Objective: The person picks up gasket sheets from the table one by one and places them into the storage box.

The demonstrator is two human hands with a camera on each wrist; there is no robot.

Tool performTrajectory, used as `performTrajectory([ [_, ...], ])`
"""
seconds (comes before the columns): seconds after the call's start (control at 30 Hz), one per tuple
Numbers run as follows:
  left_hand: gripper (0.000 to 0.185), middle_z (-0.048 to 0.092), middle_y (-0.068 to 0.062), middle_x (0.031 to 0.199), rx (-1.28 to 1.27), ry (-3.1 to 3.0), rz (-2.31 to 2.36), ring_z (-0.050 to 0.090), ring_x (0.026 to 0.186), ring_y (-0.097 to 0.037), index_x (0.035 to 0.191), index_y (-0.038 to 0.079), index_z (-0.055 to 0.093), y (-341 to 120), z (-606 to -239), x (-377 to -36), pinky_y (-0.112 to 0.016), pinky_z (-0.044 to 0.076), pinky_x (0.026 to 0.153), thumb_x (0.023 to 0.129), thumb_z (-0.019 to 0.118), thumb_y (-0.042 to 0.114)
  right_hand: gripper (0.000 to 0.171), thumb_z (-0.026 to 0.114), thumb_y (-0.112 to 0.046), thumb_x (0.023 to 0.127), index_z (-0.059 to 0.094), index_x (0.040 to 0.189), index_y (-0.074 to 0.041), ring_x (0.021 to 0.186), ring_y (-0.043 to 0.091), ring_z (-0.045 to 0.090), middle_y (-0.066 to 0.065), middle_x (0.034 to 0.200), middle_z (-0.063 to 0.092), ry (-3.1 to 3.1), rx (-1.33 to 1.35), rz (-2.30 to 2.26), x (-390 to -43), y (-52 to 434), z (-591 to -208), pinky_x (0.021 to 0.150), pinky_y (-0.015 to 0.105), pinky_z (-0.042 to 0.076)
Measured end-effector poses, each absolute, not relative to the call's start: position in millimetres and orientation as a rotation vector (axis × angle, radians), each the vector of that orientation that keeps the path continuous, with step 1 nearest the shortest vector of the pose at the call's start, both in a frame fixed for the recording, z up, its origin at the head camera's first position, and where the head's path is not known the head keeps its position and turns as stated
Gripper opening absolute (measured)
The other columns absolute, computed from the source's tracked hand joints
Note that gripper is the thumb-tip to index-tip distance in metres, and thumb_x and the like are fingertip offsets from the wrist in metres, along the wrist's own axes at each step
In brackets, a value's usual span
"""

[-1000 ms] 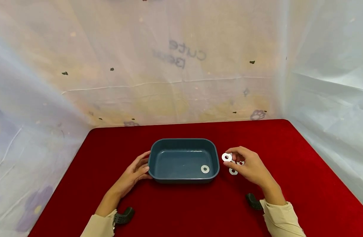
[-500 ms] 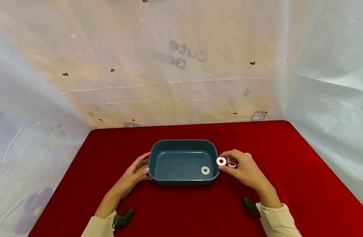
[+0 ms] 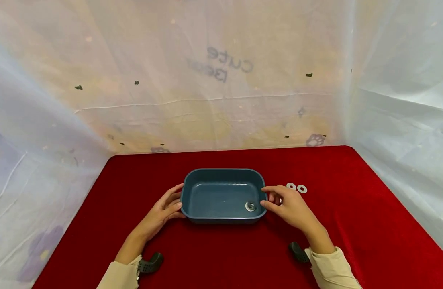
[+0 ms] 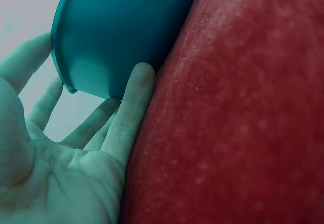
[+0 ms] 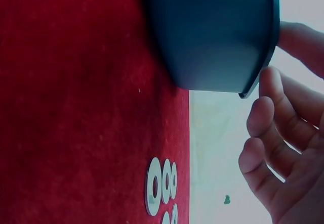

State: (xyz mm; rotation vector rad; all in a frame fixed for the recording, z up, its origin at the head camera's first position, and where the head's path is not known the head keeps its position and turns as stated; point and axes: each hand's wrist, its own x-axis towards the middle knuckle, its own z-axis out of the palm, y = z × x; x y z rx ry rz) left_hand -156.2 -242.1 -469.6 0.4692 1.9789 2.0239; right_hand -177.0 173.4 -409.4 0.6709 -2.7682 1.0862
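Fingers of right hand (image 3: 291, 205) stand apart, empty, over right rim of tray (image 3: 214, 200); left hand (image 3: 166, 206) touches left end; washer (image 3: 248, 207) lies inside; step seemingly release, next likely calling for a reach to loose washers (image 3: 305, 189)

The bin (image 3: 214, 200) admits passage only over its 4 walls (image 3: 223, 176).

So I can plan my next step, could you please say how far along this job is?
Apparently done: at least one washer lies in the tub. In hand: the left hand touches the tub's side; the right hand is at its rim, holding no visible washer. Apparently left: at least five washers on the red cloth.
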Motion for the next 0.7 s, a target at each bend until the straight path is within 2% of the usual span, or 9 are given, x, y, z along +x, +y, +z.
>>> performTrajectory([
  [0.37,0.06,0.029,-0.025,0.157,0.463,1.976,2.033,0.058,0.125,-0.02,0.159,0.022,0.021,-241.4,-469.4,-156.0,-0.034,0.056,0.092,0.106,0.046,0.013,0.036,0.078,-0.027,0.087,0.071,0.119,-0.012,0.071,0.005,0.051,-0.01,0.079,0.056,-2.805,0.68,1.024,-178.7,180.1,-405.6,0.063,0.021,0.046],
  [0.7,0.06,0.028,-0.023,0.158,0.433,1.973,2.039,0.058,0.125,-0.018,0.159,0.023,0.021,-241.8,-467.7,-153.4,-0.034,0.056,0.093,0.106,0.047,0.014,0.031,0.073,-0.02,0.091,0.069,0.12,-0.01,0.072,0.01,0.051,-0.002,0.083,0.059,-2.812,0.484,0.974,-186.0,222.7,-401.2,0.057,0.022,0.044],
])
